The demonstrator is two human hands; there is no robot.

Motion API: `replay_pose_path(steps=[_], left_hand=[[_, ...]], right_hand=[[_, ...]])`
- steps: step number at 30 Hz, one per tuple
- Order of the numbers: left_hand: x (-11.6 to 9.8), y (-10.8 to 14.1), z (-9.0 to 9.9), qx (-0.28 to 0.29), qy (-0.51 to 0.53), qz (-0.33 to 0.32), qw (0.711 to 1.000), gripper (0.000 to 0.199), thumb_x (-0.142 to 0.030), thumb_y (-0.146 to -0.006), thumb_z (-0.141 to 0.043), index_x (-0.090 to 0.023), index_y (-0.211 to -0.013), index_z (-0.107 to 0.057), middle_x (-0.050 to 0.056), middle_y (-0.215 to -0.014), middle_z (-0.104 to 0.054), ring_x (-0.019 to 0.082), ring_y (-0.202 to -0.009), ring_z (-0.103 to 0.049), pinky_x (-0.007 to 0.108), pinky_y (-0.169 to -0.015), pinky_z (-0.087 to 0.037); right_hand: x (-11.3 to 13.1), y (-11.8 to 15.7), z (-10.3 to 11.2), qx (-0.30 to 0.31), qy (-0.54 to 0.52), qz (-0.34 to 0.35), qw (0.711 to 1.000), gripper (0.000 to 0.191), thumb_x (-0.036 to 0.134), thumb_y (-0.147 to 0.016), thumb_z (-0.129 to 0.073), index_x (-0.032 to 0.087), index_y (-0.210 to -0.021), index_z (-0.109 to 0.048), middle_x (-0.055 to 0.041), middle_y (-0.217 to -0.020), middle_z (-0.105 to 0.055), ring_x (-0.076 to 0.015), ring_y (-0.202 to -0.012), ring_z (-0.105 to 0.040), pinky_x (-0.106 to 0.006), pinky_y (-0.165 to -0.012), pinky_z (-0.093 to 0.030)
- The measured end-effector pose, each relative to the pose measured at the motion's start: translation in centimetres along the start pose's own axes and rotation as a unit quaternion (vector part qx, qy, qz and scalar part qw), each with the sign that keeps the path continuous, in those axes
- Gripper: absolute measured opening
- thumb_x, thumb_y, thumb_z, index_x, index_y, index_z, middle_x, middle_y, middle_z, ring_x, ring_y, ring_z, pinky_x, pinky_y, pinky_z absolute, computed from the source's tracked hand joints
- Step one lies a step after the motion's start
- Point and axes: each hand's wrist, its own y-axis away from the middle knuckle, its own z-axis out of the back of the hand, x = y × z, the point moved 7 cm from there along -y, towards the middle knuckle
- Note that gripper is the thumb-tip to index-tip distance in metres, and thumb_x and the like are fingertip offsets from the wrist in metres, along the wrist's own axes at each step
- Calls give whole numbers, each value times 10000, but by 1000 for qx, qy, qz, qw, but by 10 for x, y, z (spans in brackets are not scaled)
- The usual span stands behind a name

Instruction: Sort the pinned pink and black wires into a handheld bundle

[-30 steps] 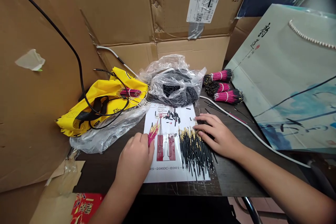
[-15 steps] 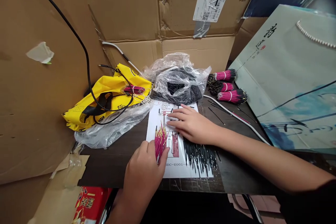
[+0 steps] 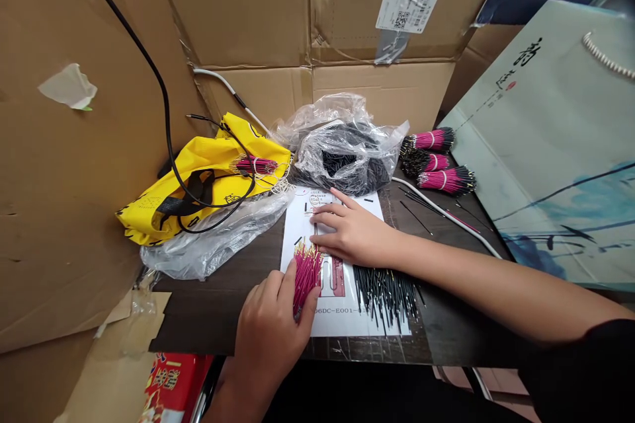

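Observation:
My left hand [image 3: 272, 320] is closed round a bundle of magenta wires [image 3: 306, 281], with the gold tips pointing away from me. Beyond it, my right hand [image 3: 354, 228] hovers over or rests on a printed sheet [image 3: 292, 211], palm down and fingers spread; its thumb is mostly hidden. Those fingers are close to the gold wire tips. Small black tube pieces [image 3: 298, 240] are scattered on the paper. Under and below my right wrist, a loose fan of black wires [image 3: 387, 297] covers the sheet's right side.
Behind the sheet sits a clear plastic bag [image 3: 347, 152] of black tube pieces. A yellow bag [image 3: 198, 165] carries another magenta bundle [image 3: 255, 165]. Tied wire bundles [image 3: 446, 180] lie at the right beside a paper bag [image 3: 560, 125]. Cardboard [image 3: 248, 6] walls the back; a black cable [image 3: 159, 92] hangs left.
The view has shifted slightly. My right hand has moved a little nearer to the magenta wire tips, its fingers still spread. My left hand keeps hold of the bundle.

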Motion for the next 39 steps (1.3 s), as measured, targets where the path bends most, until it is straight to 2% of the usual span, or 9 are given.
replay_pose_path(steps=[6, 10, 14, 20, 27, 30, 33, 36, 39], left_hand=[[0, -3, 2, -4, -25, 9, 1000, 439, -480, -945, -568, -169, -1246, -642, 41, -816, -597, 224, -715, -566, 377, -694, -424], [5, -1, 3, -4, -3, 20, 1000, 417, -474, -953, -553, -188, -1245, -639, 36, -821, -612, 222, -703, -568, 372, -688, -424], [14, -1, 0, 28, 68, 44, 996, 360, -455, -990, -483, -241, -1243, -623, 27, -885, -657, 211, -734, -612, 354, -700, -461], [33, -8, 3, 55, 124, 90, 987, 396, -463, -1004, -425, -229, -1298, -552, 39, -1054, -718, 194, -829, -703, 296, -628, -503], [65, -55, 23, 47, 79, 58, 994, 404, -490, -1006, -396, -230, -1229, -610, 48, -1058, -685, 210, -867, -681, 322, -695, -510], [71, -84, 27, 30, 16, 1, 999, 434, -492, -999, -413, -186, -1215, -631, 95, -1129, -659, 277, -1048, -621, 405, -905, -484], [71, -100, 17, 39, -46, -49, 997, 430, -479, -995, -433, -174, -1210, -646, 129, -1282, -616, 322, -1184, -544, 458, -970, -436], [71, -101, 4, 44, -95, -56, 993, 432, -447, -996, -450, -173, -1283, -620, 134, -1326, -614, 350, -1232, -506, 501, -975, -398], [73, -96, -6, 60, -101, -54, 992, 447, -426, -1001, -449, -174, -1346, -583, 131, -1309, -636, 343, -1201, -527, 507, -965, -383]], right_hand=[[-14, -33, 7, -15, -20, 15, 1000, 272, 341, -1015, -489, 245, -1110, -725, -66, -1099, -653, -211, -1003, -546, -444, -1036, -340], [-11, -65, -18, 103, -18, 70, 992, 249, 346, -1016, -492, 221, -986, -706, -44, -968, -655, -184, -860, -551, -342, -743, -351], [-2, -77, -30, 163, 15, 79, 983, 153, 225, -980, -527, 165, -983, -668, -40, -900, -667, -171, -779, -563, -331, -668, -320], [-15, -60, -6, 168, 109, -11, 980, 165, 128, -940, -534, 117, -1018, -679, -109, -987, -684, -245, -944, -599, -381, -809, -381], [-29, -32, 13, 199, 127, -60, 970, 119, 105, -829, -647, 126, -924, -715, -105, -910, -699, -248, -846, -628, -348, -661, -424], [-33, -67, 22, 173, 111, -67, 976, 134, 135, -877, -589, 137, -948, -703, -106, -945, -704, -227, -844, -637, -335, -665, -446], [-42, -127, 24, 124, 94, -96, 983, 251, 160, -949, -469, 133, -1095, -671, -126, -1051, -707, -238, -934, -654, -360, -765, -486], [-57, -182, 5, 126, 96, -135, 978, 278, 160, -934, -498, 106, -1148, -666, -168, -1131, -699, -286, -1030, -659, -437, -894, -484], [-70, -212, -20, 155, 91, -170, 969, 242, 166, -890, -579, 113, -1095, -696, -166, -1128, -713, -306, -1073, -661, -476, -944, -478]])
